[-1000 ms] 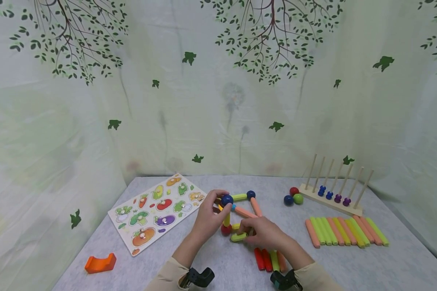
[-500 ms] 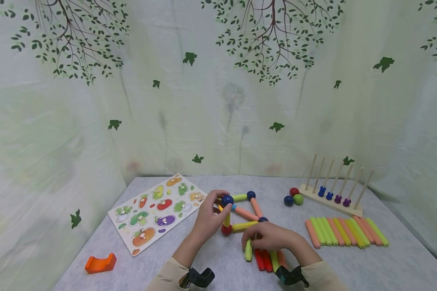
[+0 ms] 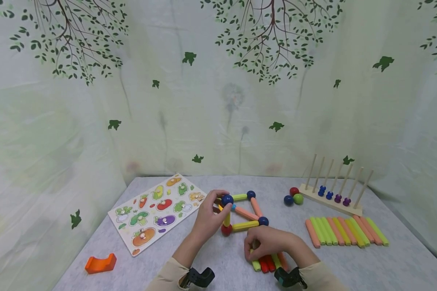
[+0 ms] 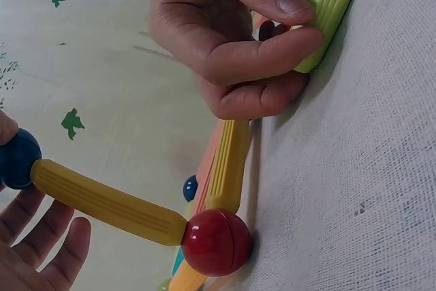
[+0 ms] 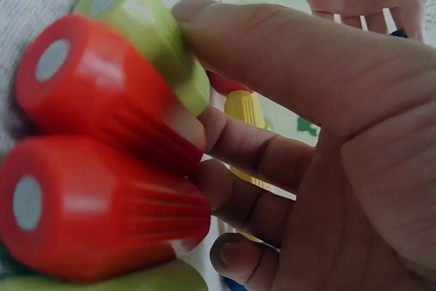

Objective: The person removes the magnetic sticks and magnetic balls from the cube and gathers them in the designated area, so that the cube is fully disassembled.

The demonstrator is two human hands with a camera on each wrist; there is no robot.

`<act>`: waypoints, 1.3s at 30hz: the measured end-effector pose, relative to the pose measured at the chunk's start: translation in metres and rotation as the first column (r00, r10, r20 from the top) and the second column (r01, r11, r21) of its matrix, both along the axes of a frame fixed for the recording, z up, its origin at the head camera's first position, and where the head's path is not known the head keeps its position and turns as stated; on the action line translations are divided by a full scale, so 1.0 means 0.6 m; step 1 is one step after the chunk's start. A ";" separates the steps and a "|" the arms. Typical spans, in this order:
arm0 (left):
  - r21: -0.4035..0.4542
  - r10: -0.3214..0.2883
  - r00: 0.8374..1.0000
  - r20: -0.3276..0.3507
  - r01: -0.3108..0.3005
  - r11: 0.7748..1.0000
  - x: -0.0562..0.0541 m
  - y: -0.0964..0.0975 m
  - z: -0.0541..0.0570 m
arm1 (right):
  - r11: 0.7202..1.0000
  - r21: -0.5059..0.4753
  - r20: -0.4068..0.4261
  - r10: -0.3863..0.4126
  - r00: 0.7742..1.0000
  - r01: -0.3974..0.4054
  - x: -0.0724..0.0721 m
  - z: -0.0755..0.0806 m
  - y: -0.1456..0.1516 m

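My left hand (image 3: 209, 216) grips a dark blue ball (image 3: 227, 200) atop an upright yellow magnetic rod (image 4: 109, 201). That rod's lower end meets a red ball (image 4: 216, 243) on the table. From there a lying yellow rod (image 3: 245, 226) runs to another blue ball (image 3: 263, 221), part of a joined frame with orange and green rods. My right hand (image 3: 271, 243) pinches a short light green rod (image 5: 139, 22) between thumb and fingers, flat on the table. It lies against two red rods (image 5: 102, 83); their far ends touch my other fingertips in the right wrist view.
To the right lies a row of several orange, green and yellow rods (image 3: 346, 232). Behind it stand a wooden peg rack (image 3: 331, 201) and three loose balls (image 3: 298, 199). On the left are a vegetable puzzle board (image 3: 151, 224) and an orange curved block (image 3: 100, 263).
My right hand has drawn the light green rod away from the frame, turned it, and brought it down beside the red rods. The left hand stays on the blue ball.
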State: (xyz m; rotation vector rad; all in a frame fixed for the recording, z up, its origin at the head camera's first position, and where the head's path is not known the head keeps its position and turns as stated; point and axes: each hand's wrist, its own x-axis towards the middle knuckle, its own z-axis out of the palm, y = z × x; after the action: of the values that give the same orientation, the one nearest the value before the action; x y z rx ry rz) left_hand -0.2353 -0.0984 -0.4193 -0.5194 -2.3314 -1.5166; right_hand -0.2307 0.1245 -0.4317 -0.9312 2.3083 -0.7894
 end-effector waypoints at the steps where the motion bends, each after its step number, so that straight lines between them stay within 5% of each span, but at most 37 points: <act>1: -0.003 0.000 1.000 -0.005 0.000 1.000 0.000 0.000 0.000 | 1.000 0.000 -0.001 0.000 1.000 0.000 0.000 0.000 0.001; 7: -0.014 0.001 1.000 -0.011 -0.001 1.000 0.000 0.002 -0.001 | 0.987 -0.076 -0.085 -0.146 0.986 0.140 -0.015 0.000 0.016; 14: -0.011 -0.014 1.000 -0.026 0.014 1.000 -0.001 0.003 -0.002 | 0.940 -0.092 -0.278 -0.340 0.898 0.328 -0.038 -0.008 0.052; 23: -0.012 -0.017 0.999 -0.036 0.017 1.000 -0.001 0.005 -0.004 | 0.901 -0.072 -0.297 -0.429 0.853 0.427 -0.041 -0.009 0.065; 33: -0.073 -0.099 0.995 -0.033 0.096 0.993 0.011 0.019 0.000 | 0.851 -0.047 -0.278 -0.514 0.812 0.522 -0.054 -0.017 0.095; 39: -0.085 -0.101 0.995 -0.018 0.099 0.991 0.016 0.024 -0.001 | 0.840 -0.066 -0.260 -0.535 0.804 0.538 -0.057 -0.018 0.100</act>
State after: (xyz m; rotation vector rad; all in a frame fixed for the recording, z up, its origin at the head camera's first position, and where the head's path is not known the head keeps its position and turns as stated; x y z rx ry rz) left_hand -0.2257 -0.0841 -0.4197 -0.6801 -2.3933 -1.4529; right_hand -0.2646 0.1848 -0.4425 -0.3762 2.8709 -0.9118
